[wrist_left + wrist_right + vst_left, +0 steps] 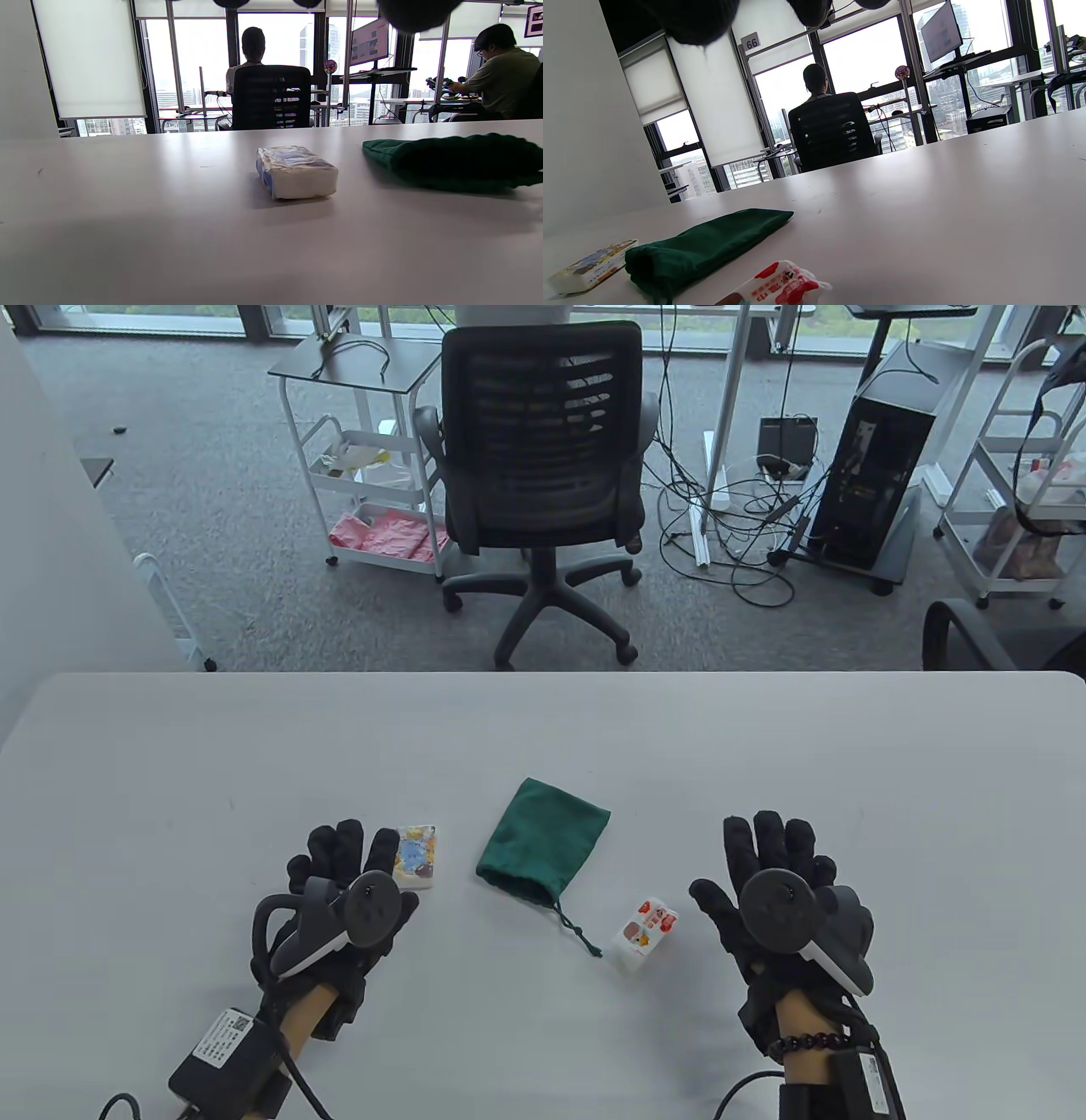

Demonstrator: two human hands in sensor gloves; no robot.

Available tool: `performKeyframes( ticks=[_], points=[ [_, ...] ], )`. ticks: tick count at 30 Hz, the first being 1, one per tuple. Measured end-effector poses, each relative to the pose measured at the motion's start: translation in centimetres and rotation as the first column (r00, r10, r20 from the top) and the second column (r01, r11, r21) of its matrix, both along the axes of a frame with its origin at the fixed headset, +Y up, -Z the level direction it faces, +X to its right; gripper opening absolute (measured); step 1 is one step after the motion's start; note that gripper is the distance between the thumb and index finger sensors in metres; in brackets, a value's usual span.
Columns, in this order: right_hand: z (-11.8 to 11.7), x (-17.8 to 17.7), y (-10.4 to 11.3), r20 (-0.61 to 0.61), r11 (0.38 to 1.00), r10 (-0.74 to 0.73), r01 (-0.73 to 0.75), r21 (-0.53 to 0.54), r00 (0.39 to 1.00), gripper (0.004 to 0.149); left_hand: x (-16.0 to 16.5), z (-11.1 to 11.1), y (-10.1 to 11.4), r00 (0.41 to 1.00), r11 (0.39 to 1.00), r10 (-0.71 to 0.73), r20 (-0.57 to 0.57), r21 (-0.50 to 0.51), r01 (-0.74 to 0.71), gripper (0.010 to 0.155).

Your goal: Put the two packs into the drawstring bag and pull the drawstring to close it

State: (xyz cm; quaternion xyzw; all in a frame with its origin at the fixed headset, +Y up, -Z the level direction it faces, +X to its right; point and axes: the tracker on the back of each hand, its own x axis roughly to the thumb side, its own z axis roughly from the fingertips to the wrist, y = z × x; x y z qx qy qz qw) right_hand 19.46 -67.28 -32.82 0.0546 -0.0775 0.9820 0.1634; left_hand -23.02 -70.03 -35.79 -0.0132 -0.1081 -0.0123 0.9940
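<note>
Nothing done yet, judging by the layout. Green drawstring bag [543,841] flat on the tabletop [170,780] at lower centre of the table view, mouth gathered toward the bottom edge, drawstring [579,933] trailing down and to the right, slack. Blue-printed pack [416,858] just left of the bag, apart from it. Red-printed pack [645,931] lower right of the bag, near the cord's end, contact not clear. Both packs outside the bag.

Left hand [344,869] at lower left, fingers straight and spread, holding nothing, fingertips close beside the blue-printed pack; contact not clear. Right hand [768,869] at lower right, fingers likewise extended and apart, empty, clear of the red-printed pack.

Still to do, by this reading: open the bag's mouth, load each pack, then pull the cord tight.
</note>
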Motion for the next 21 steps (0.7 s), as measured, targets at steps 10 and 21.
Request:
performKeyframes(
  ticks=[10, 21],
  points=[
    [-0.1, -0.4, 0.0, -0.021, 1.000, -0.002, 0.003, 0.010, 1.000, 0.078, 6.3, -3.8, -0.9, 0.985, 0.986, -0.151, 0.079, -0.053, 0.155, 0.076],
    [-0.1, -0.9, -0.1, -0.044, 1.000, -0.018, 0.018, 0.003, 0.999, 0.078, 11.4, -7.0, -4.8, 0.931, 0.925, -0.357, 0.080, -0.108, 0.364, 0.075]
  ],
)
